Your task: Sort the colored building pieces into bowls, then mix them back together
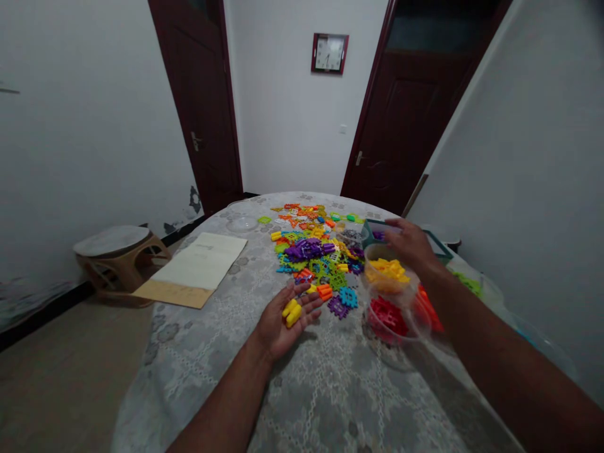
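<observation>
over on the left, a low tan plastic stool (125, 258) stands beside the table, and a cream paper folder (202, 255) lies at the near-left edge of the grey patterned tablecloth (325, 390). past it sits a clear round lid (243, 223). then comes the left hand (282, 324), palm up and well open, with a few yellow plastic connector pieces (292, 313) resting loosely in it; its fingertips are right by an orange connector piece (324, 291). just beyond spreads a heap of mixed building pieces (309, 250), a purple bunch on top, with a purple lattice square (338, 307) and a blue lattice square (348, 297) at its near edge. to the right, clear tubs hold yellow pieces (387, 272) and red pieces (387, 314). the right hand (409, 242), fingers partly spread, is at a teal-rimmed box (440, 246) with purple bits inside; i can't tell whether it grips anything. farther right, green pieces (467, 284) sit in another clear container.
</observation>
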The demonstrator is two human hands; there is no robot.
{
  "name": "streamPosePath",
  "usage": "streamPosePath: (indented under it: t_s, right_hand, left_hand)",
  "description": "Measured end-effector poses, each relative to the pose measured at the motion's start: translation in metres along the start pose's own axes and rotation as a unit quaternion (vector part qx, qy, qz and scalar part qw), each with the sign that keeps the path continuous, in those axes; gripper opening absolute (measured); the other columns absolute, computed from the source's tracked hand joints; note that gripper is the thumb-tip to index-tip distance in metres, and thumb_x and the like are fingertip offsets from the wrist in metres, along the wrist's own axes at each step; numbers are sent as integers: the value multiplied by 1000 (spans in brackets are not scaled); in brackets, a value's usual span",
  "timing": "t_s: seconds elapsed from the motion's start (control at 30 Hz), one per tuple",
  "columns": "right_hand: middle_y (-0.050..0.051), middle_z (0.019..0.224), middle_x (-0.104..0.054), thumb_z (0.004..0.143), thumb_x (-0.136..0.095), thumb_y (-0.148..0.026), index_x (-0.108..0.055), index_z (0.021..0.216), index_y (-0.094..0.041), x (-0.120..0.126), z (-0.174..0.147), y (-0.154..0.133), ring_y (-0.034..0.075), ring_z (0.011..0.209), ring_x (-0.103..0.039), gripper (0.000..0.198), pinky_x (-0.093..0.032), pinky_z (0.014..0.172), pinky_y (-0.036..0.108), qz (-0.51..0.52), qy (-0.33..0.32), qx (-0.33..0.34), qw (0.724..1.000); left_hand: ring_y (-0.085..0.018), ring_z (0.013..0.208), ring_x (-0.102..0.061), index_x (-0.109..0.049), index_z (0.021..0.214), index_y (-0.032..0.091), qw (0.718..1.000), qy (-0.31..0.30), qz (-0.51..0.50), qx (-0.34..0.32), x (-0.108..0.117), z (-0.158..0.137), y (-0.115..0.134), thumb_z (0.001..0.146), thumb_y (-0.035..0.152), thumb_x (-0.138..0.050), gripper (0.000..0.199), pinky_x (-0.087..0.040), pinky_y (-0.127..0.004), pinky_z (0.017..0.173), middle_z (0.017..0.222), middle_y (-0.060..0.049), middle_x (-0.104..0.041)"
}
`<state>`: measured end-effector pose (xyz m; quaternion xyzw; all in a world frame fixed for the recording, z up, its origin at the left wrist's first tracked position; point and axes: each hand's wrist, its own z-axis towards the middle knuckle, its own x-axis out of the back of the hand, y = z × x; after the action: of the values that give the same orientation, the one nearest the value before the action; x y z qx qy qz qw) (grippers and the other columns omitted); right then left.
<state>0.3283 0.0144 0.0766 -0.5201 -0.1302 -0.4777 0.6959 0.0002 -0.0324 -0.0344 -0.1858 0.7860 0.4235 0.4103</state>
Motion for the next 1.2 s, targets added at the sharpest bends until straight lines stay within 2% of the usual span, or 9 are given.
streamPosePath:
  t_s: [0.1,0.23,0.3,0.43,0.7,0.87,0.97,1.03,1.2]
  right_hand:
    - [8,106,-77,97,-61,-30,-74,123,-21,-27,-60,-34,19,82,-70,31,-57,81,35,30,-147,114,982]
    - [10,139,-67,93,-63,-13,-66,134,-25,-68,-145,-86,22,125,-64,43,-52,106,40,109,-284,275,912]
    - [11,140,-64,90,-64,-9,-62,137,-24,-85,-170,-100,25,132,-59,49,-50,109,42,82,-303,275,909]
    - [12,131,-63,90,-70,-14,-59,137,-23,-102,-183,-102,26,118,-62,49,-52,100,41,54,-285,219,932]
    - [7,115,-70,89,-76,-24,-65,115,-21,-77,-177,-93,24,105,-65,28,-50,92,36,70,-313,210,924]
    - [9,117,-69,96,-68,-25,-63,122,-21,-44,-153,-69,22,103,-66,26,-52,92,36,55,-197,200,958]
    - [11,114,-68,98,-65,-32,-65,122,-20,-23,-121,-34,25,100,-66,27,-53,93,40,-21,-86,161,983]
    - [15,118,-67,98,-61,-34,-65,125,-18,-10,-98,-9,29,107,-65,32,-52,99,45,-76,0,138,988]
    - [23,140,-57,98,-56,-31,-58,143,-14,4,-81,8,37,133,-55,49,-49,109,53,-132,152,97,975]
  left_hand:
    - [-28,102,-78,-66,123,12,1000,-5,8,2,-2,0,-3,107,46,-55,39,-65,-39,89,111,-19,-76]
    - [-23,95,-78,-66,122,13,999,-44,12,-7,1,4,-7,106,49,-57,41,-64,-34,85,107,-15,-76]
    - [-22,92,-77,-66,125,15,999,-48,23,-7,4,5,-9,104,53,-59,44,-63,-32,82,105,-12,-77]
    - [-22,90,-77,-64,130,15,998,-51,41,-3,4,3,-9,104,60,-55,53,-63,-32,80,103,-12,-77]
    - [-26,89,-77,-61,135,16,996,-64,55,16,-2,-3,-7,102,65,-53,60,-63,-37,77,103,-14,-77]
    - [-25,93,-75,-66,121,11,997,-47,46,-42,5,5,-3,104,54,-57,47,-62,-39,89,106,-17,-74]
    - [-25,96,-73,-69,114,13,981,9,131,-140,11,11,-4,97,48,-69,39,-61,-40,93,104,-14,-73]
    - [-27,106,-70,-70,113,18,943,42,247,-217,14,12,-6,91,45,-77,35,-57,-42,100,109,-12,-72]
    - [-36,142,-48,-70,124,28,779,85,504,-363,17,12,-16,77,32,-88,51,-32,-53,126,140,-13,-60]
